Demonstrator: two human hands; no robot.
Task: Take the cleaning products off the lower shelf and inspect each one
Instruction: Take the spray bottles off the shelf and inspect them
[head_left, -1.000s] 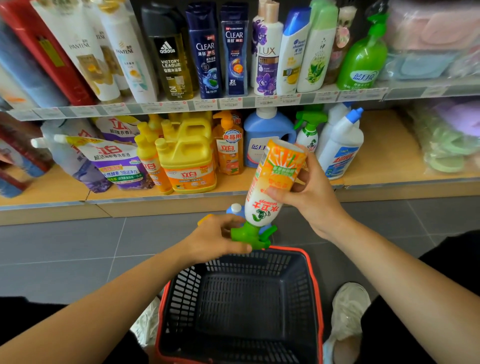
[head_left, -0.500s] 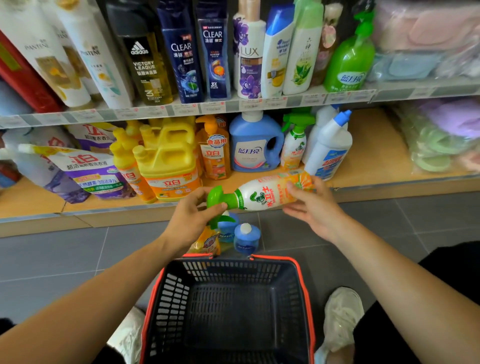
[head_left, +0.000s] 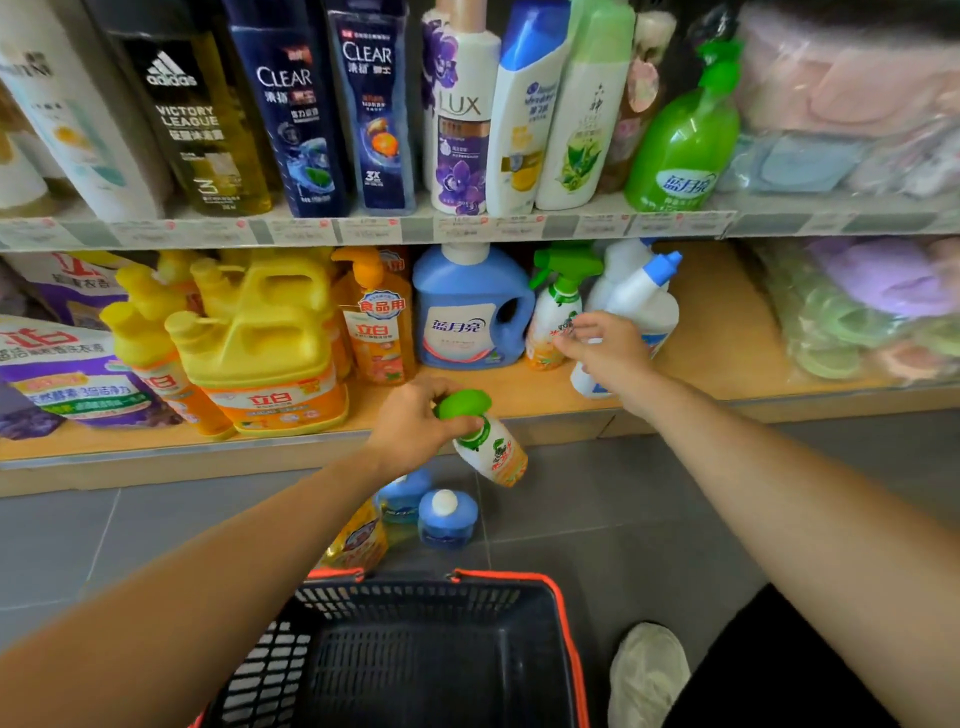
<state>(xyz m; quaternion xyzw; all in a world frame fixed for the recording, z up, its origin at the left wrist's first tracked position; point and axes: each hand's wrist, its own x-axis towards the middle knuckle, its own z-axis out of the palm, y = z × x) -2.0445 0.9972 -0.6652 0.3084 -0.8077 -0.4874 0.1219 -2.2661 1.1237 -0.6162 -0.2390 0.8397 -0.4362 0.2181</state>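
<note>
My left hand (head_left: 415, 423) grips the green trigger head of a white and orange spray bottle (head_left: 493, 451), which hangs tilted over the floor in front of the lower shelf (head_left: 727, 332). My right hand (head_left: 605, 348) reaches onto that shelf with fingers apart, between a second green-topped spray bottle (head_left: 553, 306) and a white bottle with a blue cap (head_left: 647, 299); it holds nothing. Further left on the shelf stand a blue detergent jug (head_left: 470, 306), an orange pump bottle (head_left: 379, 322) and yellow jugs (head_left: 265, 338).
Two blue-capped bottles (head_left: 444, 517) and a yellow bottle (head_left: 358, 540) stand on the grey floor just beyond a black basket with an orange rim (head_left: 566, 613). Shampoo bottles fill the upper shelf (head_left: 467, 226). Bagged goods (head_left: 872, 306) lie at right. A white shoe (head_left: 649, 670) is beside the basket.
My right hand let go of the spray bottle's base and moved up to the lower shelf. My left hand lowered the bottle, now hanging by its trigger head.
</note>
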